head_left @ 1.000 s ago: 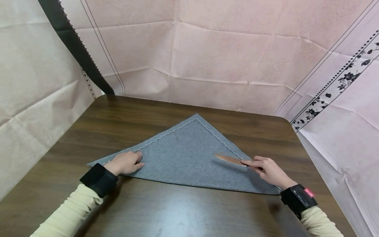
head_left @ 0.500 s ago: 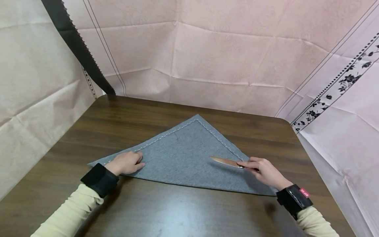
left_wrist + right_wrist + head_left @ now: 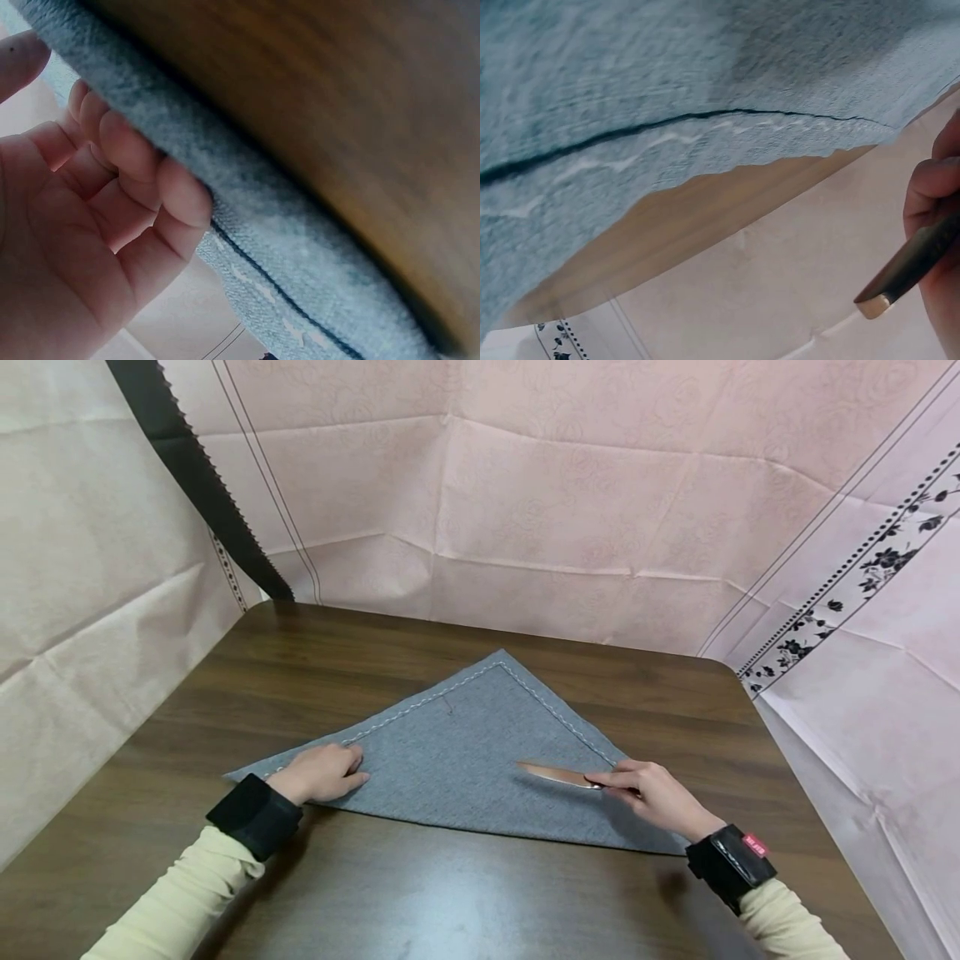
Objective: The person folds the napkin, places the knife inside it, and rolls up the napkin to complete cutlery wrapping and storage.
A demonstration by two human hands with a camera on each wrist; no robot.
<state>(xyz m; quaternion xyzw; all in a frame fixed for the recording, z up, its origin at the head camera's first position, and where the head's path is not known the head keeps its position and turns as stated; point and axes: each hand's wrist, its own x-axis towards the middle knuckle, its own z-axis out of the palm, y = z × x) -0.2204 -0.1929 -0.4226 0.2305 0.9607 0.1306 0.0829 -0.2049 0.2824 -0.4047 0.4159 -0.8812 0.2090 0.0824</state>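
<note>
A grey-blue cloth (image 3: 450, 768) with white stitching along its far edges lies folded into a triangle on the table. My left hand (image 3: 318, 772) rests on its left part. The left wrist view shows the bent fingers of this hand (image 3: 112, 225), with fingertips against the cloth's surface. Over the right part of the cloth, my right hand (image 3: 652, 793) grips a knife (image 3: 558, 775) by the handle, its shiny blade pointing left and casting a shadow just below. In the right wrist view the dark handle end (image 3: 907, 266) sticks out of the curled fingers; the blade is outside that view.
The dark wooden table (image 3: 360, 902) has rounded far corners. Behind it and along both sides hangs a pale pink sheet (image 3: 555, 502) with creases, a black strip (image 3: 202, 485) at the left and a floral band (image 3: 847, 585) at the right.
My right hand has moved left with the knife, and slightly toward me, over the cloth. The left hand and the cloth have stayed in place.
</note>
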